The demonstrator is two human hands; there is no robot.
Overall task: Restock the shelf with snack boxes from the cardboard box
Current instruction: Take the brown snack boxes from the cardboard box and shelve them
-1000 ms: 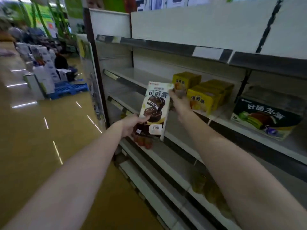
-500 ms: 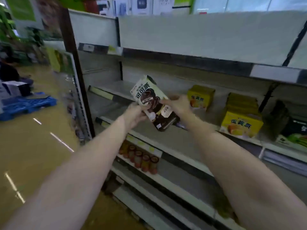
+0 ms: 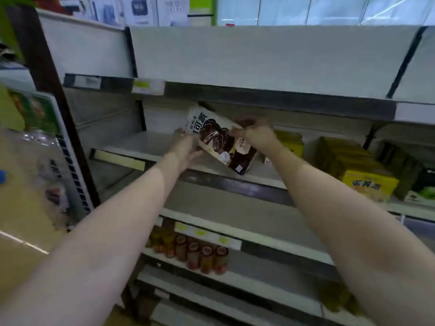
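Note:
A white and brown chocolate pie snack box (image 3: pixel 217 140) is tilted over the grey middle shelf (image 3: pixel 141 144), its lower right corner close to the shelf's front edge. My left hand (image 3: pixel 184 148) grips its lower left side. My right hand (image 3: pixel 255 135) holds its upper right edge, with the fingers curled over the top. Both arms reach forward from the bottom of the view. The cardboard box is not in view.
Yellow snack boxes (image 3: pixel 360 170) and one further back (image 3: pixel 290 142) stand on the same shelf to the right. A dark and green box (image 3: pixel 423 191) sits at the far right. Small cans (image 3: pixel 195 252) line a lower shelf. The aisle floor (image 3: pixel 21 208) lies left.
Both hands have carried the snack box up and forward to the middle shelf, turning it from upright to tilted. The view has swung toward the shelf.

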